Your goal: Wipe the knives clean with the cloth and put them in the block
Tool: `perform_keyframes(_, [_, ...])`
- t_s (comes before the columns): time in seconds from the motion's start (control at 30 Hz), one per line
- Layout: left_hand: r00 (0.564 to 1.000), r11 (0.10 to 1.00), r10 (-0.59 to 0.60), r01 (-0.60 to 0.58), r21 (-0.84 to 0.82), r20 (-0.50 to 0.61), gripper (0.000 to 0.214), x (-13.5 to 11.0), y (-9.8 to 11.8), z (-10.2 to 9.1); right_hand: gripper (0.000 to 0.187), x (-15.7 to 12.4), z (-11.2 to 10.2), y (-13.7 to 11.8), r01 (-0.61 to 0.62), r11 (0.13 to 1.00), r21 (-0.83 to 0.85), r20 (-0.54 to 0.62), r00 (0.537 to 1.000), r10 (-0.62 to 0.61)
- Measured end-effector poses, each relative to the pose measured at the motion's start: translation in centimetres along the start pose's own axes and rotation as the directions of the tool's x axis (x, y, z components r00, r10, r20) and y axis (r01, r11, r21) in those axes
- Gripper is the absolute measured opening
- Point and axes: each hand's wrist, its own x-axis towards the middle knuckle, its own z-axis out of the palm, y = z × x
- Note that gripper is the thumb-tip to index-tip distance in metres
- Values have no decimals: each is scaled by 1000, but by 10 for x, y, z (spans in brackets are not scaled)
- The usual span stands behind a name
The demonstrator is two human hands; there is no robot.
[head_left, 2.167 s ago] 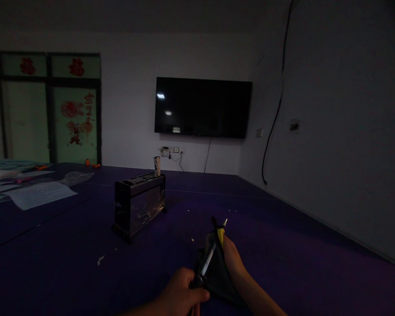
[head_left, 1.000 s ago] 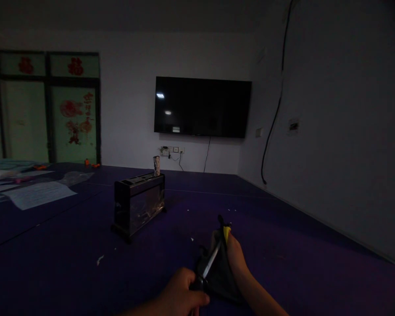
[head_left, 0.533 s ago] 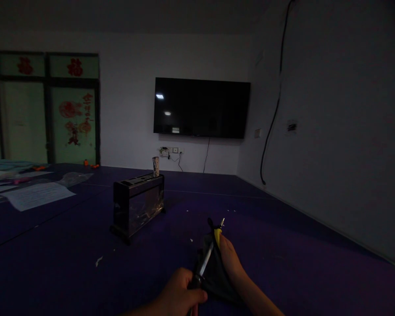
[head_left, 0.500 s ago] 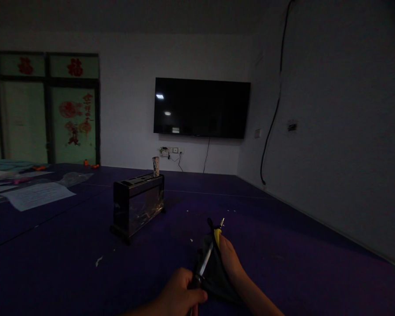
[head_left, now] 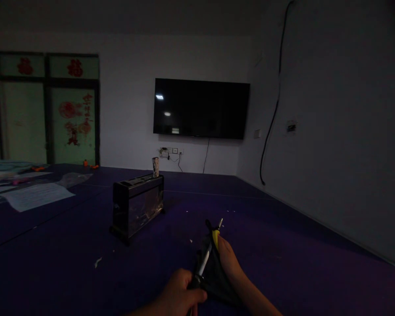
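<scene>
Low in the middle, my left hand is closed round the dark handle of a knife, whose shiny blade points up and away. My right hand pinches a black cloth with a yellow part against the blade near its far end. A short bright tip sticks out beyond the yellow part, in line with the blade. A black loop stands up beside that tip. The cloth hangs below between my hands, and dim light hides its folds and my right fingertips.
A dark slotted knife block stands left of my hands, with one patterned handle rising from it. Papers and clear plastic lie far left on the purple tabletop. White scraps dot the surface. A wall borders the right.
My right hand, with the cloth and yellow part, has shifted slightly left and down along the blade. My left hand keeps its hold on the handle, almost still.
</scene>
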Motion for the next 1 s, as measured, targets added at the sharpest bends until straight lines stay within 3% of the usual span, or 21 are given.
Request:
perform_keyframes(0.33, [999,999,-35,35,-7,-17,23,2,-4,0,47,2,1,3,-35,997,73,15,999,34])
perform_keyframes(0.5, [1000,1000,4,-4,-19,-5,26,-2,2,0,46,2,0,4,-34,998,60,7,999,33])
perform_keyframes(0.77, [998,999,-50,50,5,-33,15,-3,7,1,46,0,1,2,-29,999,35,10,1000,29])
perform_keyframes(1.0, [1000,999,-13,12,-31,-18,26,-1,0,1,47,0,-1,0,-10,1000,4,-16,1000,10])
